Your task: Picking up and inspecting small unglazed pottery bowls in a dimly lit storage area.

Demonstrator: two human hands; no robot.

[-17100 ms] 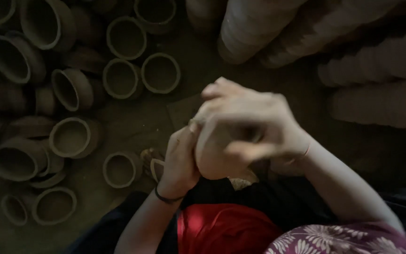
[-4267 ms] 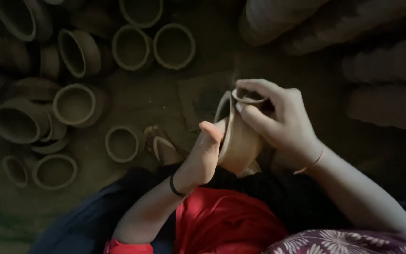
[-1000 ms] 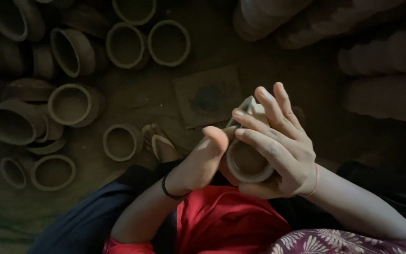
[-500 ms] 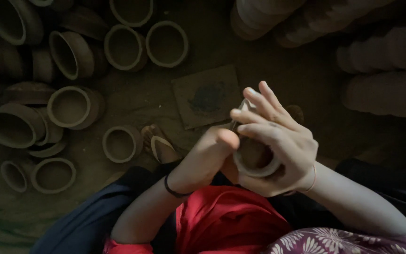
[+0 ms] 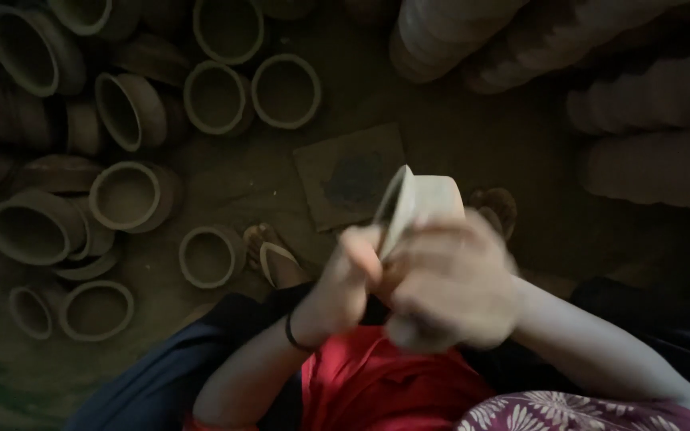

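Observation:
I hold a small pale clay cup in front of my lap, tilted with its mouth turned to the left. My right hand is wrapped around its lower body, blurred by motion. The fingers of my left hand press against the cup's rim and side from the left. A thin dark band circles my left wrist. The cup's base is hidden behind my right hand.
Several round clay pots lie on the earthen floor at the left and top. Rows of stacked clay cups fill the top right. A flat square tile lies on the floor beyond my hands, with a sandal near my knee.
The cup has turned from mouth-down in my right palm to tilted up and sideways, rim now to the left. Both hands shifted slightly lower and are blurred with motion.

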